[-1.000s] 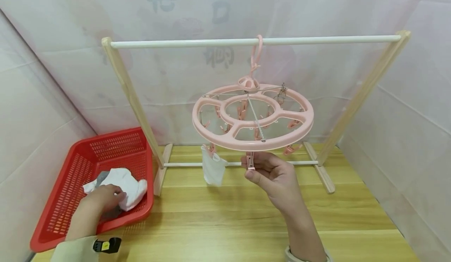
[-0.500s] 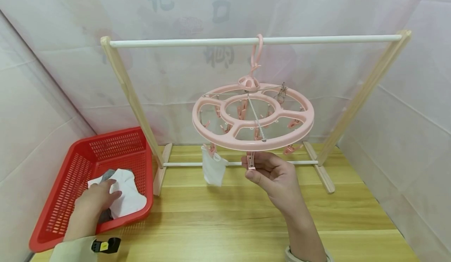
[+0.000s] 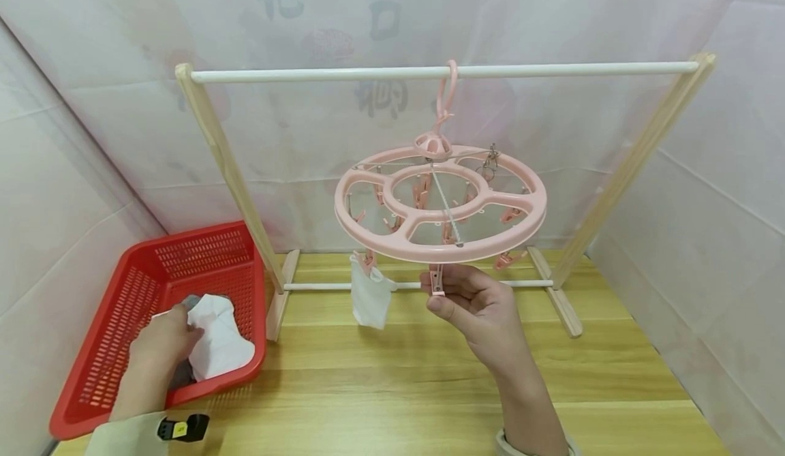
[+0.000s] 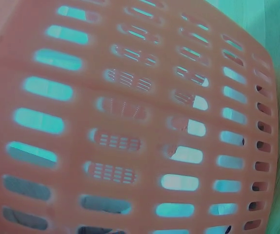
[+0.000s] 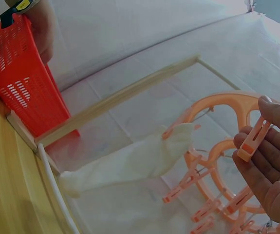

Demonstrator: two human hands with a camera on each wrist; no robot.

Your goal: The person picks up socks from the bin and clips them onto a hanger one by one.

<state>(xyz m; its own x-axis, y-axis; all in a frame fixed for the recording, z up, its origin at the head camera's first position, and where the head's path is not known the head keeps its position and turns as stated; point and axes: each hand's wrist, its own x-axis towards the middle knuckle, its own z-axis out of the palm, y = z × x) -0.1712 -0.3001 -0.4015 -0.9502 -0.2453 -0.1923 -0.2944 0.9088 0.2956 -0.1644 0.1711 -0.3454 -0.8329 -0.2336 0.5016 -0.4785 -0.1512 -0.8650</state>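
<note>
In the head view, my left hand is down in the red basket, its fingers drawn together on a white sock. Grey cloth lies beneath. The left wrist view shows only the perforated basket wall, which hides that hand. My right hand pinches a pink clothespin between thumb and fingers. This clip hangs at the front of the round pink clip hanger. Another white sock hangs from a clip just left of it; the right wrist view shows this sock full length.
A wooden rack with a white top rod carries the hanger by its hook. Several more pink clips dangle around the rings. The rack's low white rod runs behind the hanging sock. Wooden tabletop lies in front.
My left hand first rearranged the sock in the basket, spreading its fingers, and now has drawn them together at the sock's left side. The right hand keeps its hold on the clothespin.
</note>
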